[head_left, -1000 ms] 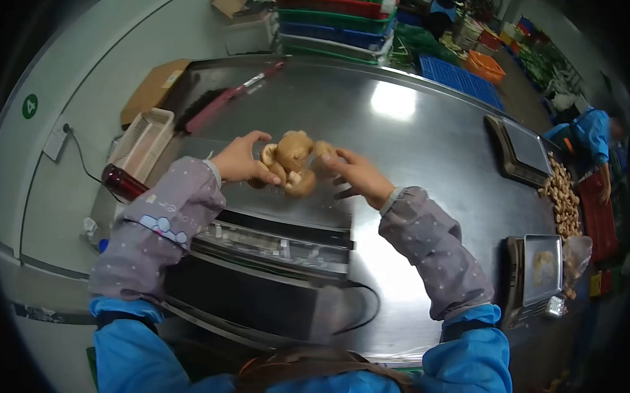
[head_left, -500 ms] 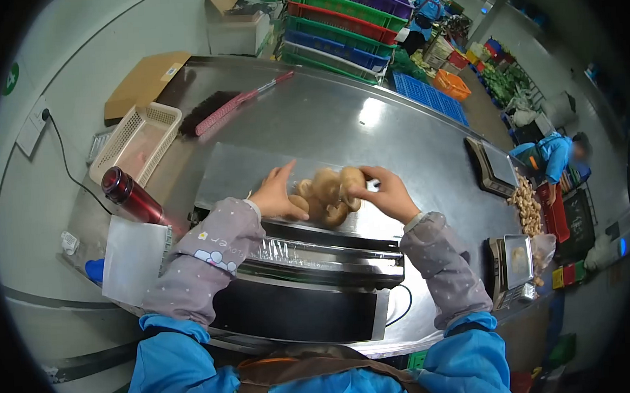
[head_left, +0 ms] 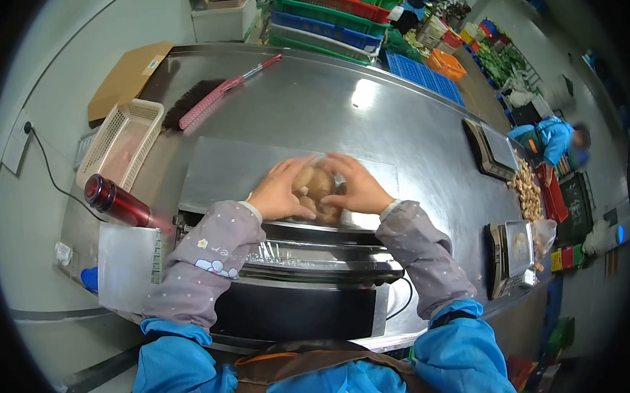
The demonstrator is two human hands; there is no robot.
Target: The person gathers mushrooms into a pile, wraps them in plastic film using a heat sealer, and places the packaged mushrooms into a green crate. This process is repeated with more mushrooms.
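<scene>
A small heap of brown mushrooms [head_left: 316,185] sits just behind the film-wrapping machine [head_left: 311,267]. My left hand [head_left: 282,190] curves around the heap from the left, fingers bent against it. From the right, my right hand [head_left: 357,185] cups the same heap, thumb low and fingers over the top. Together they grip the mushrooms between them; the lower ones are partly hidden by my fingers. Clear film [head_left: 289,252] shows along the machine's front. Under and behind the heap lies a flat metal plate [head_left: 222,169].
On the left are a red thermos [head_left: 122,201], a cream basket [head_left: 133,134], a notepad [head_left: 128,264] and a pink brush [head_left: 212,102]. Stacked crates [head_left: 328,20] stand beyond the table. To the right are two scales [head_left: 511,258], loose mushrooms [head_left: 526,194] and a co-worker [head_left: 548,141].
My right hand has moved left and closed in against the mushrooms, which are now gathered tighter between both hands. The whole view has shifted slightly.
</scene>
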